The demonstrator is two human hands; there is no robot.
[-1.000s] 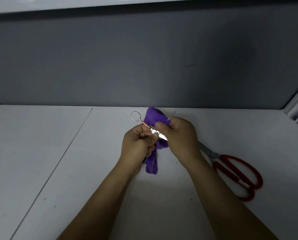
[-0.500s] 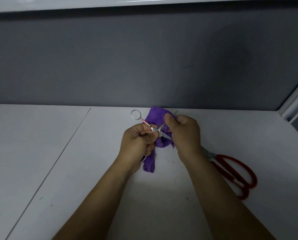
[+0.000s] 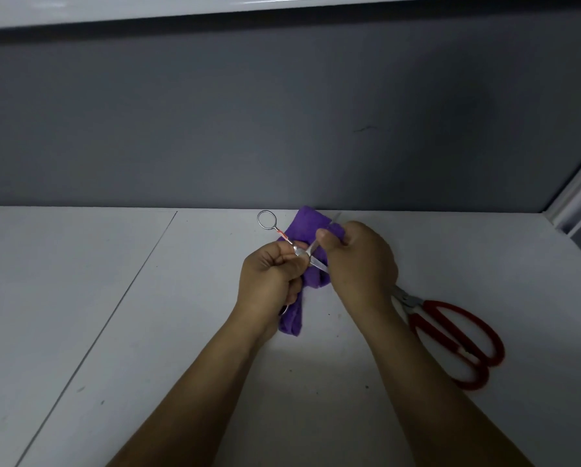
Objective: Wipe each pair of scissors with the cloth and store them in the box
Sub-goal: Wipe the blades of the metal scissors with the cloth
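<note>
Left hand [image 3: 269, 278] curled tight, gripping small silver scissors [image 3: 302, 253] just behind pivot, centre frame. One ring handle pokes out toward upper left. Blades spread apart. Right hand [image 3: 360, 264] closed, pinching purple cloth [image 3: 307, 225] around upper blade, tip peeking out past fingers. Cloth tail hangs down between wrists onto white table [image 3: 147, 332]. Red-handled scissors [image 3: 449, 343] lie flat at right, blades hidden under right wrist.

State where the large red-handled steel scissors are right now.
In the head view, the large red-handled steel scissors lie flat on the white table, on the person's right, their blades running under the wrist of the right hand.
</note>
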